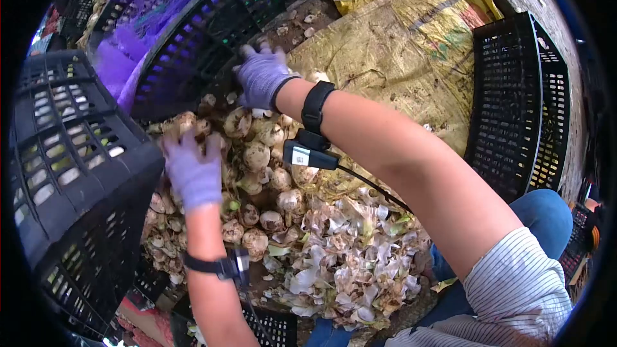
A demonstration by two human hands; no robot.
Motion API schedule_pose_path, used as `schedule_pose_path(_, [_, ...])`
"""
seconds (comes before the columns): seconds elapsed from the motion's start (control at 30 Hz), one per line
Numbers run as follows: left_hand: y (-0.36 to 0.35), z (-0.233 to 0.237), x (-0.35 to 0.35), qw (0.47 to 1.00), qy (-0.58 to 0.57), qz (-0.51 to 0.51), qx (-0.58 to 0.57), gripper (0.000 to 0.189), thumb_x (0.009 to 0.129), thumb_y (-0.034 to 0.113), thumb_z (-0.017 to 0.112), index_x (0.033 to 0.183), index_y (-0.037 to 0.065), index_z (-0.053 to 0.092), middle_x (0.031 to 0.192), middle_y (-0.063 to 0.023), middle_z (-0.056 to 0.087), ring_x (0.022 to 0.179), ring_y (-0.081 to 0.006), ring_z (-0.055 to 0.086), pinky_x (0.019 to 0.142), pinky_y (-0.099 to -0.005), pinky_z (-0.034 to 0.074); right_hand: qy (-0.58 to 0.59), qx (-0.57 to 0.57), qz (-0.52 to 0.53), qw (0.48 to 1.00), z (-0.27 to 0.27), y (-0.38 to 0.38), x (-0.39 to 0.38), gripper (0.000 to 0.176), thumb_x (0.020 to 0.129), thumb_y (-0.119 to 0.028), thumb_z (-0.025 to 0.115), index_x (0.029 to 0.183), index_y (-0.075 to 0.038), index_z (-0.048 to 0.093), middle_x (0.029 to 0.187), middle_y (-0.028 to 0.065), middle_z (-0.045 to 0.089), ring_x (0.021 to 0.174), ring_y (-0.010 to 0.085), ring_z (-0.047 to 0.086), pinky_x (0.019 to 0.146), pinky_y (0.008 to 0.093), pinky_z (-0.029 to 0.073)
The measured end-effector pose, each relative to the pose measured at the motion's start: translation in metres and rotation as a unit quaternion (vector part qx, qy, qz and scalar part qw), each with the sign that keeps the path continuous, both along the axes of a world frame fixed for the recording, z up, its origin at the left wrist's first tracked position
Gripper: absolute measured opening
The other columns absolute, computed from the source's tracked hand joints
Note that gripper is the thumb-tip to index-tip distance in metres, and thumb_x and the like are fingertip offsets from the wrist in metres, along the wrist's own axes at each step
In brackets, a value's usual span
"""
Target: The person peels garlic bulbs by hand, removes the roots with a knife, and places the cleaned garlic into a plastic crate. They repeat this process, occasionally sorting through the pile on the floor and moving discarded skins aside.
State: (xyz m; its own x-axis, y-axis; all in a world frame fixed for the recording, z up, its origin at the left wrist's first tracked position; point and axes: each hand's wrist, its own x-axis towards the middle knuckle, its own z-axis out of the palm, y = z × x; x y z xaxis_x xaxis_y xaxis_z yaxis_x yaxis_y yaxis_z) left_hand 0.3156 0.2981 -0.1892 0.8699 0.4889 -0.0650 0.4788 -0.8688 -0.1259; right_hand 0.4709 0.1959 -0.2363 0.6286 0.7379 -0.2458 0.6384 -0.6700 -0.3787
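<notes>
Raking through the garlic bulbs (pixel 257 154) heaped mid-scene seems the step in hand: left hand (pixel 193 177) spread flat on the heap's left side, right hand (pixel 262 78) curled by the far tipped crate (pixel 212 32), its grip untellable; lifting a bulb calls for closing fingers round it.

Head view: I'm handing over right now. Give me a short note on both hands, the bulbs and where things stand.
Left hand: gloved, spread flat on the bulb pile, no closed grip.
Right hand: gloved, at the pile's far edge against the tipped black crate; I cannot tell whether it holds anything.
Done: loose skins lie heaped on the near side, over the yellow sack.
Left: many soiled bulbs remain in the pile between the hands.
</notes>
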Motion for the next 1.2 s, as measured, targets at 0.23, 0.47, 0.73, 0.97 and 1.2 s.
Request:
schedule_pose_path(0.23, [0.023, -0.023, 0.05, 0.961, 0.268, 0.009, 0.068, 0.042, 0.078, 0.034, 0.056, 0.112, 0.01, 0.058, 0.13, -0.0089, 0.04, 0.122, -0.0318, 0.031, 0.1, -0.04, 0.031, 0.127, 0.229, -0.259, 0.93, -0.05, 0.014, -0.012, 0.026, 0.076, -0.013, 0.054, 0.101, -0.008, 0.058, 0.105, 0.0216, 0.051, 0.093, 0.0365, 0.053, 0.078, 0.0374, 0.047])
schedule_pose_path(0.47, [0.021, -0.025, 0.024, 0.896, 0.424, -0.076, 0.104, 0.035, 0.078, 0.028, 0.055, 0.109, 0.013, 0.06, 0.132, -0.004, 0.037, 0.122, -0.0292, 0.033, 0.093, -0.0427, 0.037, 0.091, 0.095, -0.06, 0.99, -0.033, 0.009, -0.074, 0.014, 0.07, -0.008, 0.06, 0.084, -0.005, 0.064, 0.088, 0.0183, 0.059, 0.08, 0.0318, 0.06, 0.07, 0.0363, 0.049])
schedule_pose_path(0.73, [0.041, 0.011, -0.106, 0.983, 0.068, 0.162, -0.058, 0.031, 0.072, 0.016, 0.063, 0.098, 0.0, 0.061, 0.128, -0.0149, 0.036, 0.112, -0.0315, 0.042, 0.093, -0.0358, 0.038, 0.227, 0.155, 0.143, 0.951, -0.005, 0.02, -0.215, 0.02, 0.067, -0.011, 0.061, 0.087, -0.004, 0.061, 0.081, 0.0178, 0.058, 0.075, 0.0345, 0.058, 0.067, 0.0396, 0.049])
schedule_pose_path(0.97, [0.039, 0.037, -0.18, 0.989, -0.047, 0.141, -0.02, 0.041, 0.07, 0.012, 0.067, 0.108, 0.001, 0.056, 0.132, -0.0174, 0.027, 0.121, -0.0331, 0.028, 0.099, -0.0418, 0.032, 0.084, 0.329, 0.036, 0.94, 0.053, -0.026, -0.156, 0.038, 0.068, -0.012, 0.07, 0.103, -0.006, 0.055, 0.088, 0.0115, 0.054, 0.085, 0.0245, 0.052, 0.072, 0.0363, 0.048])
schedule_pose_path(1.2, [-0.026, -0.006, -0.046, 0.964, -0.104, 0.078, -0.233, 0.047, 0.075, 0.007, 0.058, 0.121, 0.007, 0.046, 0.133, -0.0189, 0.028, 0.117, -0.0346, 0.039, 0.098, -0.0361, 0.036, 0.054, -0.072, -0.173, 0.981, 0.005, -0.064, -0.008, 0.058, 0.071, -0.034, 0.065, 0.122, -0.013, 0.046, 0.123, 0.0176, 0.041, 0.114, 0.0324, 0.041, 0.09, 0.0407, 0.04])
